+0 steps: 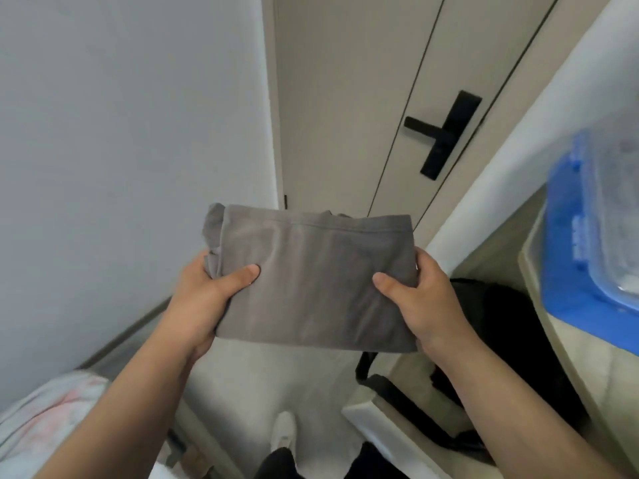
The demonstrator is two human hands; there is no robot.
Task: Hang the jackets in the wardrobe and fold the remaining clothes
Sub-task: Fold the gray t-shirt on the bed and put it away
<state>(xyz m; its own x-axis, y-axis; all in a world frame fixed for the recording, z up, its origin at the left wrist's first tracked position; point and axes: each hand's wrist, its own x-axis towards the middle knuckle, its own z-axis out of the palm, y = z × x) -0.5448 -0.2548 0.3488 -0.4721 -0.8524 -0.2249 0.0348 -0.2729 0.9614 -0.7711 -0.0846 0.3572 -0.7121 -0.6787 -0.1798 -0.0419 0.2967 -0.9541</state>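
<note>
A grey folded garment (313, 274) is held in the air in front of me, roughly rectangular with a hem along its top edge. My left hand (204, 295) grips its left side, thumb on top and fingers underneath. Its right side is gripped by my right hand (425, 299) in the same way. Neither a wardrobe rail nor any jacket is in view.
A closed door with a black handle (442, 133) stands ahead. On the right, shelves (380, 420) carry a black bag (498, 323) and a blue-lidded clear box (587, 236). A pale patterned bedding edge (45, 420) lies at lower left. My shoe (283, 432) stands on the light floor.
</note>
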